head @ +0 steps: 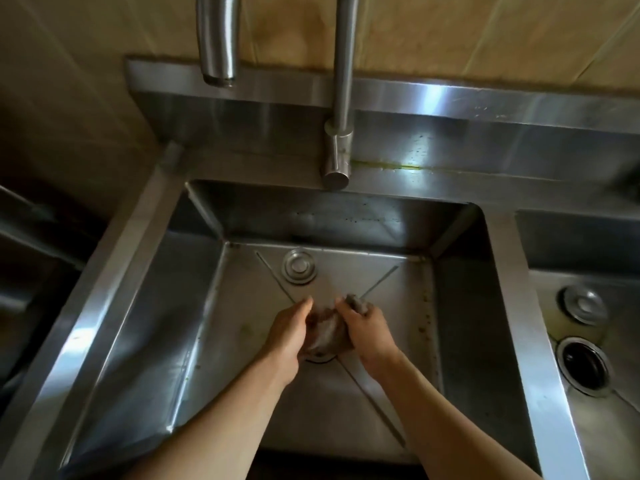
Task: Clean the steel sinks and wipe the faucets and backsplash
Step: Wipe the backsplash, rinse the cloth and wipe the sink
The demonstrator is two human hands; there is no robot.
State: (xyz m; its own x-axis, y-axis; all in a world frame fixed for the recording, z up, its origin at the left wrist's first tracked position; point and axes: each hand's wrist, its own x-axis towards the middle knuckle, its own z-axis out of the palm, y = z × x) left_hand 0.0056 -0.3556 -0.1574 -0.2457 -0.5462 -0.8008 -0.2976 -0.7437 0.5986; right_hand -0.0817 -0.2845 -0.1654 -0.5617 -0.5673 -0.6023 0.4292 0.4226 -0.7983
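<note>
Both hands down in the left steel sink (145, 327), low over the basin floor. Left hand (287, 336) and right hand (369, 336) each grip one wadded grey cloth (327, 332) between them, fingers curled into it; a tuft sticks up past the right hand's knuckles. Cloth sits directly over the drain opening (320, 359), only its near rim showing.

Basin floor creased in an X toward the drain. Loose drain plug (299, 266) lies near the back wall, apart from the hands. Yellowish specks along the right edge of the floor.

Faucet (341, 98) rises from the rear ledge, spout end (218, 46) hanging over the basin. Steel backsplash (450, 102) streaked and spotted, a yellow-green residue line at its base. Tan wall tiles (485, 36) above.

Right sink (588, 427) beyond the divider: open dark drain (583, 367), a second plug (585, 304) lying just behind it.
</note>
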